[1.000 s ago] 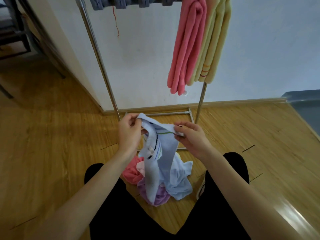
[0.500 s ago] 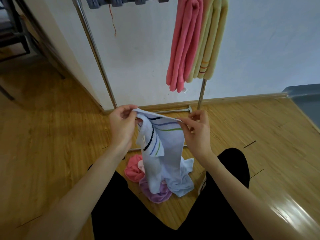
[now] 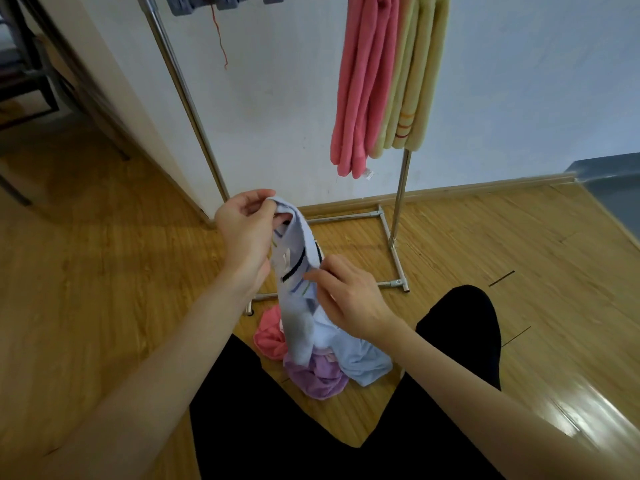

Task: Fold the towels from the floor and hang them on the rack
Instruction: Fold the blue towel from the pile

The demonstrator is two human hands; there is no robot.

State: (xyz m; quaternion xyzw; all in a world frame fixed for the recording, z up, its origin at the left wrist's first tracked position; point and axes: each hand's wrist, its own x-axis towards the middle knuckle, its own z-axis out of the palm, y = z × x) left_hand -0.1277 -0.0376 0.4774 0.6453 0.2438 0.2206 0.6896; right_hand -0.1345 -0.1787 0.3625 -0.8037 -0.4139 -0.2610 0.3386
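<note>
Pinching striped towel (image 3: pixel 298 268) top: left hand (image 3: pixel 247 233); right hand (image 3: pixel 349 299) grips it lower down

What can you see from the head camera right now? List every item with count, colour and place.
Striped towel: one, pale blue with dark and green stripes, held up in front of the rack, lower end trailing to the floor pile.
Floor towels: three visible, pink, purple, light blue, heaped between the knees.
Hung towels: pink and yellow, folded over the rack's top, right side.
Grey item: on the rack's top left, mostly out of frame.
Rack: one, silver metal, against the white wall.
Floor: wood.
Left hand: pinches the towel's top.
Right hand: pinches its edge lower down.
Legs: black trousers.
</note>
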